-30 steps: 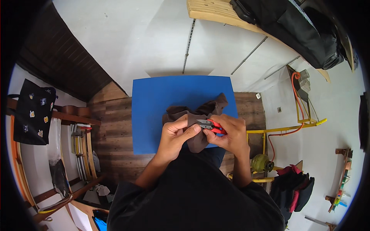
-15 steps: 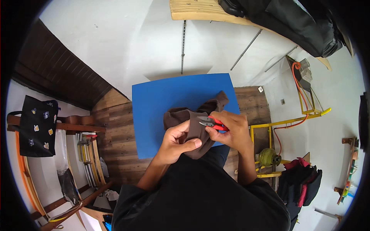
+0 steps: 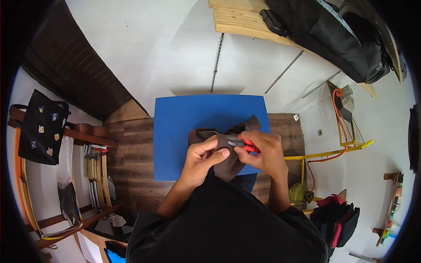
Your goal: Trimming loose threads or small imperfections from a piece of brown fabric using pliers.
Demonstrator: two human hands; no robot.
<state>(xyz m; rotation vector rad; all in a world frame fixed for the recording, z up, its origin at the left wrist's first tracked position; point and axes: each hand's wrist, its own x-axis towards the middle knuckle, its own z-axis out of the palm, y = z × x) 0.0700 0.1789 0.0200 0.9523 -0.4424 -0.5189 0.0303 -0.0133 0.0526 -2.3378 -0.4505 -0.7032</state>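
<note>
A dark brown piece of clothing or cloth (image 3: 227, 165) lies bunched over the near part of a blue table (image 3: 186, 109), with a fold hanging toward my body. My left hand (image 3: 201, 158) pinches that fold between thumb and fingers, its thumb on top. From the right, my right hand (image 3: 265, 151) grips red-handled thread snips (image 3: 250, 146), their grey blades pointing left against the cloth beside my left fingertips. Whether the blade tips have caught a thread is too small to make out.
A wooden shelf (image 3: 237, 27) with black bags hangs on the wall beyond the table. To the right stand a yellow metal frame (image 3: 322, 154) and a green gas cylinder (image 3: 300, 193). A black tote bag (image 3: 43, 127) and a rack with rods are at the left.
The snips' blades, spread apart before, now look closer together. My hands keep their hold on the cloth and snips. The surroundings have shifted in the picture as my head moved.
</note>
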